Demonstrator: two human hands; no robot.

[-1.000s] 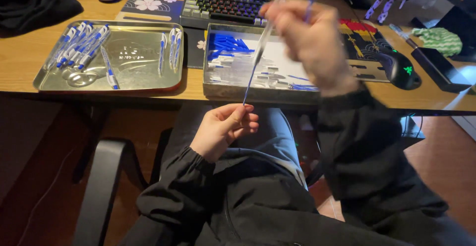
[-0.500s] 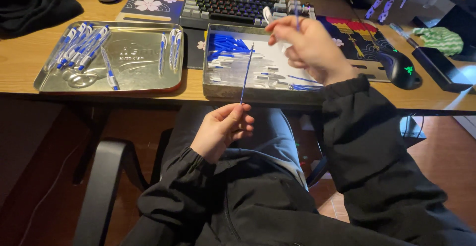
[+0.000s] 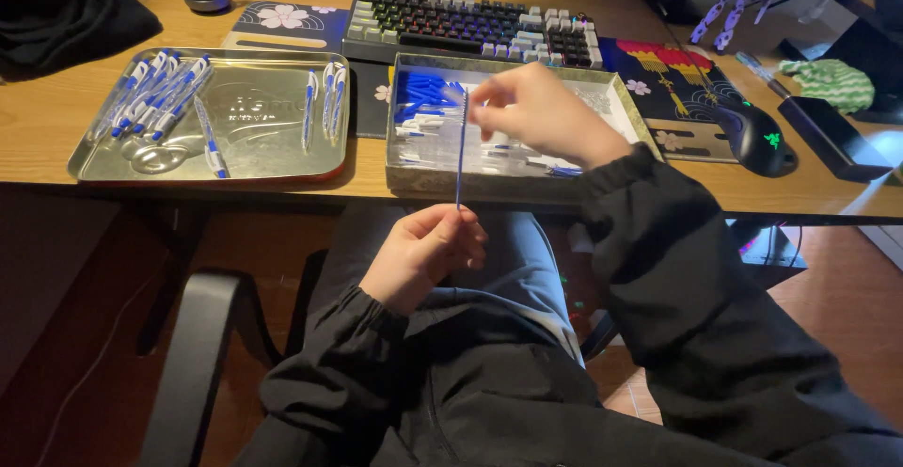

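Two hands on thin blue refill [image 3: 461,152]: right hand [image 3: 541,114] fingers pinched at top, left hand [image 3: 423,253] fingers closed at bottom, above parts tray [image 3: 616,100].

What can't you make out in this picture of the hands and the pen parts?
Head view only:
- Lower end of the thin blue refill: hidden inside the left hand, so its grip there cannot be judged.
- Upper end of the refill: covered by the fingers of the right hand.
- Clear parts in the box tray: too small and blurred to tell apart.
- Green cloth: partly cut off near the right edge.
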